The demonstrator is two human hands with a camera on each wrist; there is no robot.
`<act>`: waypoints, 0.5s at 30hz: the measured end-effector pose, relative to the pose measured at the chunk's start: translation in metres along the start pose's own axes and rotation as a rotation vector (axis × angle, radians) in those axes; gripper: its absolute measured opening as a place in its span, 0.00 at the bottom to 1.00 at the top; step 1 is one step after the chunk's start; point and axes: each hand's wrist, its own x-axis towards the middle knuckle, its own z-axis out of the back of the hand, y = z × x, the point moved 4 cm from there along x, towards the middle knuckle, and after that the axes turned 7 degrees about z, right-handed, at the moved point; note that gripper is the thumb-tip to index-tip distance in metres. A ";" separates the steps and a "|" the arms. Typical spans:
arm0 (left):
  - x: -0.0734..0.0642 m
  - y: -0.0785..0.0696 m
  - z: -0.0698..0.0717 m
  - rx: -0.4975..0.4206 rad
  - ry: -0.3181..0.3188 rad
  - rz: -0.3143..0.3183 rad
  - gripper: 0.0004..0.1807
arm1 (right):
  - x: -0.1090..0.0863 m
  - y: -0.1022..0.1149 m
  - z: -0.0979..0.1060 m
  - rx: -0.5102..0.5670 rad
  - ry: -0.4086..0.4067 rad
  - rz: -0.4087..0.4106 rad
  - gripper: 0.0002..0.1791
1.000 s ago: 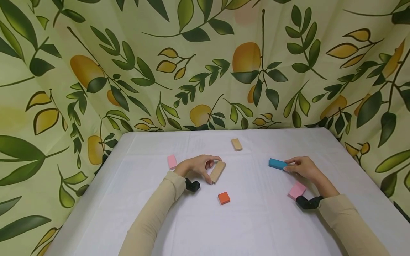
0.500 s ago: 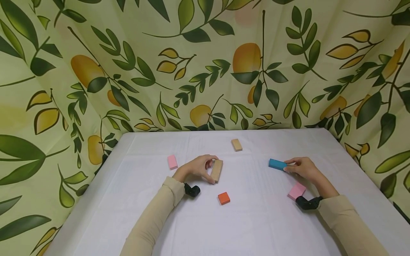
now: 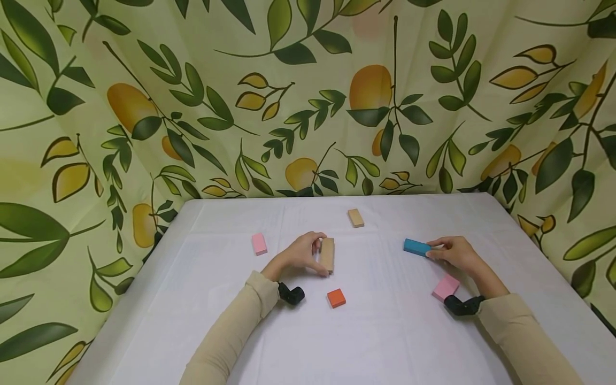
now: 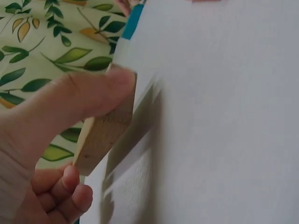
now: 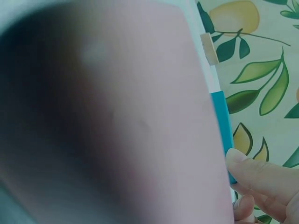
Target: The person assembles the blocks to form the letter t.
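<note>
My left hand (image 3: 304,252) holds a long plain wooden block (image 3: 328,254) by its two ends, with the thumb on the near end and fingers at the far end. In the left wrist view the thumb lies over one end of this wooden block (image 4: 105,135), and its shadow falls on the cloth apart from it, so it looks slightly raised. Over on the right, my right hand (image 3: 456,251) pinches the right end of a blue block (image 3: 416,246) between thumb and fingers. Just below that hand is a pink block (image 3: 446,287); a blurred pink surface (image 5: 154,116) fills much of the right wrist view.
An orange square block (image 3: 336,298) lies in front of the left hand. Farther left is a smaller pink block (image 3: 259,244), and a short wooden block (image 3: 355,217) lies toward the back. The white-covered table (image 3: 375,342) ends at a leaf-patterned curtain (image 3: 308,96).
My left hand has turned the long wooden block from a slant to pointing nearly straight away, shifting it slightly. The right hand and blue block stay almost still.
</note>
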 end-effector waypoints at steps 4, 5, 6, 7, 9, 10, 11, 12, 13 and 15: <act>-0.002 -0.002 -0.004 -0.044 -0.043 0.035 0.48 | 0.000 0.000 0.000 0.002 -0.002 0.003 0.29; -0.002 -0.003 -0.006 -0.050 -0.052 0.043 0.48 | 0.000 0.000 0.000 0.001 -0.002 0.004 0.29; -0.002 -0.003 -0.007 -0.058 -0.058 0.052 0.49 | -0.001 0.000 0.000 0.002 -0.002 0.003 0.29; -0.002 -0.003 -0.009 -0.065 -0.066 0.058 0.49 | -0.001 0.000 0.000 0.001 -0.002 0.001 0.29; -0.002 -0.004 -0.012 -0.071 -0.073 0.071 0.49 | -0.001 0.000 0.000 0.001 -0.002 -0.004 0.29; -0.002 -0.004 -0.013 -0.072 -0.073 0.076 0.49 | -0.001 0.000 0.000 0.001 -0.002 -0.006 0.29; -0.002 -0.004 -0.015 -0.071 -0.073 0.080 0.49 | -0.001 0.000 0.000 0.000 -0.002 -0.008 0.30; -0.002 -0.004 -0.016 -0.071 -0.074 0.084 0.49 | -0.001 0.000 0.000 -0.001 -0.001 -0.009 0.29; -0.002 -0.005 -0.017 -0.068 -0.074 0.087 0.49 | -0.001 0.000 0.000 -0.001 -0.002 -0.011 0.29; -0.002 -0.006 -0.018 -0.055 -0.073 0.099 0.49 | -0.001 0.001 0.000 -0.002 -0.002 -0.011 0.29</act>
